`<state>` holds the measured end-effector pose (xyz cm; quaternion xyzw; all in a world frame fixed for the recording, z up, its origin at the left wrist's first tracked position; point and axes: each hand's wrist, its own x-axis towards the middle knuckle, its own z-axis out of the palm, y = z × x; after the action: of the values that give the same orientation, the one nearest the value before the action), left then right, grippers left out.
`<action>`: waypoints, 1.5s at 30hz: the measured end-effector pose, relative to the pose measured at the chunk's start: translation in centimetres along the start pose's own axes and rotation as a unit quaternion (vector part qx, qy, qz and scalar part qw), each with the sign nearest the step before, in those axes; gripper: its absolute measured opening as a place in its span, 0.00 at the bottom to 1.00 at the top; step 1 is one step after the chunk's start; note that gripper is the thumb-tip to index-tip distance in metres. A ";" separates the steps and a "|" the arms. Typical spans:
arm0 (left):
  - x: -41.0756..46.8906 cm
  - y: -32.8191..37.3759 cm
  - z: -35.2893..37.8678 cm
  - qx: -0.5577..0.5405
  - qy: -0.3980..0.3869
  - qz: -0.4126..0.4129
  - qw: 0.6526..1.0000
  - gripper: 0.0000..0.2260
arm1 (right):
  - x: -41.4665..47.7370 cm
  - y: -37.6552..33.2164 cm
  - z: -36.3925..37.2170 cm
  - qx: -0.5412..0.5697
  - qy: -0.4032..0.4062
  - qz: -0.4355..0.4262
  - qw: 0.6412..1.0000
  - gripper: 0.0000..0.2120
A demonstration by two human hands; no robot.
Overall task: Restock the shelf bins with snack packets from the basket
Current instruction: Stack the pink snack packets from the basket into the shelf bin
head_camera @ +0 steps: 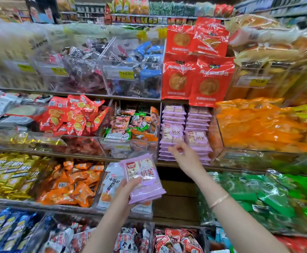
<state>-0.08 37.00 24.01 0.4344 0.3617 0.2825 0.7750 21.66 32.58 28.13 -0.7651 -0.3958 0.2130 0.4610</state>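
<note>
Purple packets (143,178) sit in hand at lower centre, just below their bin.
The left hand (124,193) grips the small stack. The right hand (181,152), fingers loosely curled, meets the shelved purple stacks (173,133); whether it pinches one is unclear. A nudge could topple them forward.

Shop: shelves (130,96) of clear bins (134,83), snack packets (72,117), yellow price tags (126,75).
</note>
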 end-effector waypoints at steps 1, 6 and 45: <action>0.4 -0.1 0.3 0.007 -0.004 0.000 1.000 0.26 | -1.8 -0.3 0.5 0.025 -0.080 0.019 0.996 0.12; 1.5 0.0 1.6 0.064 0.011 -0.004 0.998 0.44 | -6.3 -0.5 2.0 0.082 -0.145 0.019 0.986 0.13; 2.2 -0.6 2.9 0.039 0.026 -0.036 0.998 0.22 | -7.2 2.3 2.9 0.179 -0.073 0.152 0.969 0.15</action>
<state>3.62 37.03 23.89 0.4433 0.4080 0.2519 0.7573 16.34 27.74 24.44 -0.7039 -0.2627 0.4036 0.5222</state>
